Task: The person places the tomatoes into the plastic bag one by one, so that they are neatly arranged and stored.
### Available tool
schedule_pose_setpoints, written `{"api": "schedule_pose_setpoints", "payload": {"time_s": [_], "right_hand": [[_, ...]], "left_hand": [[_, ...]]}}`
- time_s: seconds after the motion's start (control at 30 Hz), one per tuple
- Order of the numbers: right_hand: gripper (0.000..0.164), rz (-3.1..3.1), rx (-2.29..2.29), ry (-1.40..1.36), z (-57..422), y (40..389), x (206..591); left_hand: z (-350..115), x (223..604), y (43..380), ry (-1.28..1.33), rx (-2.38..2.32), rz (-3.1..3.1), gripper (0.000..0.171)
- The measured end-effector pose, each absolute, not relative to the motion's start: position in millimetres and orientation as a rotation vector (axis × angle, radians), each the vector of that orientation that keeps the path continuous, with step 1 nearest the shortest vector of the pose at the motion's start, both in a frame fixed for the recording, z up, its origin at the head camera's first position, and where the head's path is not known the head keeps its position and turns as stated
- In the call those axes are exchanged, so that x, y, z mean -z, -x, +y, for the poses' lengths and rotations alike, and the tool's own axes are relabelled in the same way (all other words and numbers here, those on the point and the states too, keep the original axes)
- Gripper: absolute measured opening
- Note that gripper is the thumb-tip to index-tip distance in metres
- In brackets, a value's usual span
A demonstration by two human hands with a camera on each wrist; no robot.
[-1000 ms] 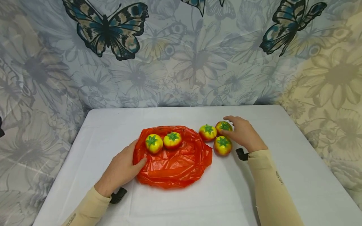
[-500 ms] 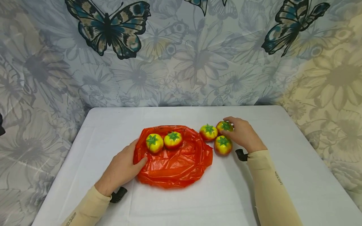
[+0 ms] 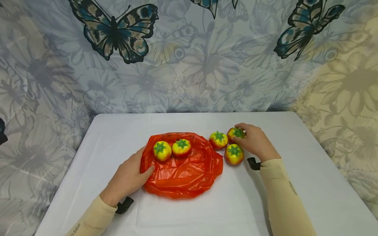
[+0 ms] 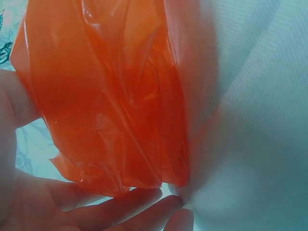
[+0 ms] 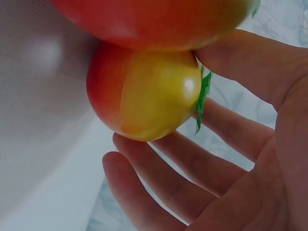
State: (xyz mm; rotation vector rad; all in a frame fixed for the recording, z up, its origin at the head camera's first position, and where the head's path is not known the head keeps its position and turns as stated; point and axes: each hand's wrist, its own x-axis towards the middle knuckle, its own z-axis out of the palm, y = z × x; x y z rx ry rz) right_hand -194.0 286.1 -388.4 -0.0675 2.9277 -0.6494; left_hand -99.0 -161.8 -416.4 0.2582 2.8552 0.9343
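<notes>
A crumpled red plastic bag (image 3: 180,178) lies on the table. My left hand (image 3: 125,177) grips its left edge, thumb over the top and fingers along the outer side; the left wrist view shows the bag's wall (image 4: 106,110) between them. Two shiny yellow-and-red tomatoes with green star-shaped tops, a left one (image 3: 162,151) and a right one (image 3: 181,148), sit on the bag. Right of it, my right hand (image 3: 257,141) holds the rearmost of three tomatoes (image 3: 233,133) between thumb and fingers. The other two, one to its left (image 3: 218,141) and one in front (image 3: 234,155), stand close beside it.
A white cloth covers the table (image 3: 177,218). Behind it hangs a floral backdrop (image 3: 206,65) with butterflies. A black wrist strap piece shows under the left wrist (image 3: 125,205) and another by the right wrist (image 3: 254,163).
The right hand's hold on the rear tomato has shifted slightly, and that tomato has turned a little. The left hand and the bag keep their places; the whole view has drifted slightly.
</notes>
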Motion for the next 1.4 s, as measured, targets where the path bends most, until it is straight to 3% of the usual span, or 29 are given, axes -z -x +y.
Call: {"api": "schedule_pose_setpoints", "payload": {"time_s": [0.97,1.4], "right_hand": [[0.062,3.052,0.647,0.184,272,162,343],[0.055,3.000,0.690,0.526,170,147,343]], "left_hand": [[-162,420,99,-0.260,-0.951,2.856,0.082],[-167,421,100,-0.234,-0.946,2.847,0.082]]}}
